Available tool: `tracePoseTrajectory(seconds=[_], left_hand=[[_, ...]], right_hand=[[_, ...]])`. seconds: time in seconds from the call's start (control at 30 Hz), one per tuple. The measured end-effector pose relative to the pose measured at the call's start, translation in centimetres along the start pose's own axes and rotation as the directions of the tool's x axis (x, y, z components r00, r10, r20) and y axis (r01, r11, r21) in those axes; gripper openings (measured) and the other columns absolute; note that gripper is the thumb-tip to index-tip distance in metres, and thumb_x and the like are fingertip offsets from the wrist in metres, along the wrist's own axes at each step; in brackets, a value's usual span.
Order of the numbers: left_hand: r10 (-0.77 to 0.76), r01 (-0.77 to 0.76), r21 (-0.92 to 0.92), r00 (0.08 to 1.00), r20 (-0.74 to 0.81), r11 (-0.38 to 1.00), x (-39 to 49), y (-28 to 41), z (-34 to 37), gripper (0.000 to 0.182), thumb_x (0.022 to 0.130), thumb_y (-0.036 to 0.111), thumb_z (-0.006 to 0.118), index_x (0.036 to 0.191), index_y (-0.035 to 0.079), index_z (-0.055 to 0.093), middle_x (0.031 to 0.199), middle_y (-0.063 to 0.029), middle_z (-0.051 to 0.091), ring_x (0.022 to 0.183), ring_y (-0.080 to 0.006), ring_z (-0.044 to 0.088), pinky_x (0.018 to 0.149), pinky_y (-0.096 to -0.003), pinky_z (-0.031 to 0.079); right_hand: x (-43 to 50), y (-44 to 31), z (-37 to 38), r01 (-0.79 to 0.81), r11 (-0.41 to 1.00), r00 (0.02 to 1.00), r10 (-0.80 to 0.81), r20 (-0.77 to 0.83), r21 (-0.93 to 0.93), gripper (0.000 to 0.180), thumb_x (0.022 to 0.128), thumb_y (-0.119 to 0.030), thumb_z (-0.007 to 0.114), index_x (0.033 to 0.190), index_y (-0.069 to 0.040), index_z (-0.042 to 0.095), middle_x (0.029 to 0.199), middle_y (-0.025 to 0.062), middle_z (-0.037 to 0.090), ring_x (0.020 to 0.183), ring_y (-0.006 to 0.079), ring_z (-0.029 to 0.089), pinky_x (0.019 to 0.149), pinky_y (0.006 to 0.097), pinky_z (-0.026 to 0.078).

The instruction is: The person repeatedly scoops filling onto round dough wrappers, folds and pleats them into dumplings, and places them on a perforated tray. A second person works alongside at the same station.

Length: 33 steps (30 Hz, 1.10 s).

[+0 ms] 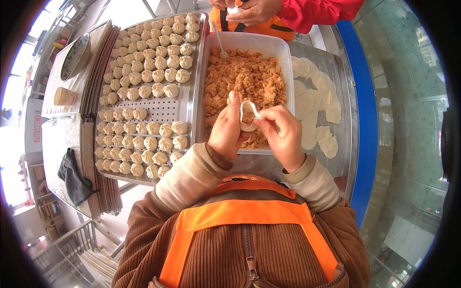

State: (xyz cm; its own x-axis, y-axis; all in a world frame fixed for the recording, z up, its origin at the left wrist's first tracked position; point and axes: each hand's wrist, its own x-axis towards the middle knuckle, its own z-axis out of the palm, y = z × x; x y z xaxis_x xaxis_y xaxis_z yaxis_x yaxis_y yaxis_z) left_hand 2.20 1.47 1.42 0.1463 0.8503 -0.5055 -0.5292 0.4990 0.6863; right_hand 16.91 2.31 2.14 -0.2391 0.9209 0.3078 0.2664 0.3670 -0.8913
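Note:
My left hand (227,131) cradles a partly open dumpling (248,117), a white dough wrapper with brown filling showing inside. With thumb and forefinger, my right hand (280,131) pinches the wrapper's right edge. Both hands are above the near part of a clear plastic tub (289,72) of minced filling (248,77), where a metal spoon (220,43) stands at the far left. To the left, rows of pleated dumplings (149,64) cover much of a perforated metal tray (158,109). Flat round dough wrappers (309,104) lie overlapping on the metal table right of the tub.
Across the tub, a co-worker's hands (252,12) hold a white piece of dough. Stacked trays (97,72) at the left bear a patterned bowl (75,57), a paper cup (65,96) and a dark cloth (75,176). A blue edge (365,118) borders the metal table (345,144) at right.

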Motion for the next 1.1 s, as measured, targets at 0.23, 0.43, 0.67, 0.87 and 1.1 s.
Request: tracePoseTrajectory(seconds=[0.23,0.43,0.67,0.87,1.1], left_hand=[[0.197,-0.216,0.497,0.976,0.091,0.841,-0.4,0.9,-0.6,0.065,0.096,0.060,0.022,0.079,0.008,0.057,0.064,0.0022,0.048,0.052,-0.0055,0.041,0.044,-0.0204,0.032],[0.223,-0.357,0.599,0.931,0.289,0.717,0.5,1.4,-1.5,0.069,0.098,0.058,0.018,0.081,0.004,0.059,0.069,0.0003,0.050,0.063,-0.0086,0.045,0.056,-0.0225,0.038],[0.078,-0.326,0.667,0.925,0.373,0.670,0.7,2.0,-2.2,0.070,0.098,0.057,0.019,0.089,0.001,0.061,0.075,-0.0028,0.055,0.072,-0.0110,0.050,0.066,-0.0253,0.043],[-0.118,-0.088,0.568,0.941,0.316,0.818,0.5,2.4,-1.8,0.070,0.097,0.059,0.019,0.088,0.004,0.061,0.074,-0.0020,0.055,0.067,-0.0096,0.050,0.060,-0.0225,0.042],[0.071,-0.166,0.496,0.976,0.205,0.852,0.6,1.3,-1.1,0.071,0.096,0.061,0.023,0.079,0.005,0.063,0.065,-0.0020,0.056,0.056,-0.0093,0.051,0.048,-0.0213,0.040]], right_hand=[[0.7,-0.4,-0.7,0.269,0.955,0.958,-0.253,0.135,-0.122,0.018,0.077,0.003,0.070,0.093,-0.002,0.063,0.081,0.0068,0.063,0.070,0.0138,0.061,0.060,0.0264,0.049],[-0.2,-1.4,-0.5,-0.116,0.989,0.987,0.104,0.124,0.092,0.017,0.073,0.003,0.072,0.088,-0.002,0.064,0.080,0.0093,0.062,0.067,0.0219,0.061,0.058,0.0302,0.048],[0.5,-1.8,-1.1,0.350,0.925,0.920,-0.309,0.242,-0.150,0.018,0.077,0.002,0.069,0.094,-0.001,0.062,0.082,0.0111,0.062,0.069,0.0235,0.062,0.060,0.0314,0.049],[-0.1,-2.0,-0.9,0.039,0.999,0.982,-0.037,0.188,-0.006,0.012,0.077,0.004,0.067,0.086,-0.001,0.061,0.076,0.0102,0.059,0.067,0.0241,0.060,0.058,0.0319,0.047],[0.3,-1.9,-1.5,0.301,0.930,0.936,-0.244,0.255,-0.213,0.012,0.078,0.002,0.068,0.086,-0.001,0.060,0.078,0.0107,0.061,0.067,0.0237,0.061,0.057,0.0315,0.047]])
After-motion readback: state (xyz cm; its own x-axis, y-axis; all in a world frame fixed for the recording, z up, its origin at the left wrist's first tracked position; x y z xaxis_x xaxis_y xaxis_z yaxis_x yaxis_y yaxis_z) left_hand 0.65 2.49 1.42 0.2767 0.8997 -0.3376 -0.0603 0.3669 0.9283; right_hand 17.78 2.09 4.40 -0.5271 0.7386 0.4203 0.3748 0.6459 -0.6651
